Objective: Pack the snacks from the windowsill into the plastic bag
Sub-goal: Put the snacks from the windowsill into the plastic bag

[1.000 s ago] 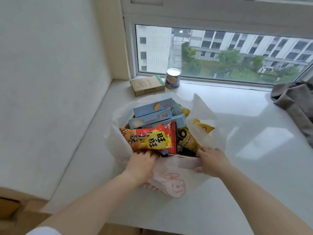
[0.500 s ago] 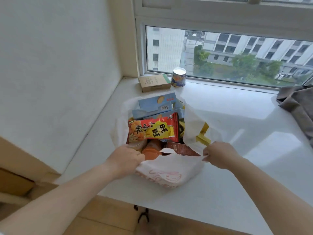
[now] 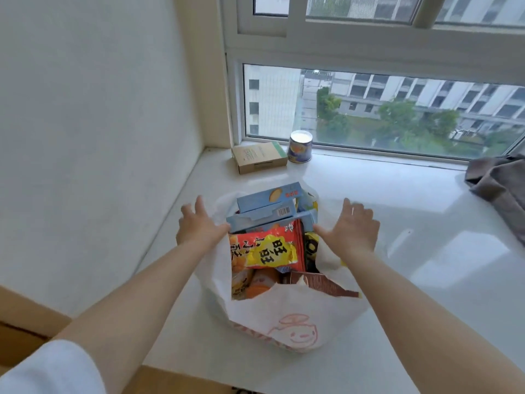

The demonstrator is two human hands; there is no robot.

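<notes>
Both hands, the left hand (image 3: 200,227) and right hand (image 3: 350,230), have released the plastic bag (image 3: 284,317) rim and now spread open-fingered beside it, a brown box (image 3: 260,157) and can (image 3: 300,147) standing at the windowsill's (image 3: 397,211) far edge.

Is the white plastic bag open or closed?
Open: the plastic bag gapes at the top, showing the red and yellow snack packet and blue boxes inside.

A flat high in a housing block, by the look of it: a deep white windowsill (image 3: 369,194) under a sliding window (image 3: 383,109), apartment buildings (image 3: 426,95) and trees below, crumpled clothing (image 3: 500,183) left lying on the sill.
</notes>
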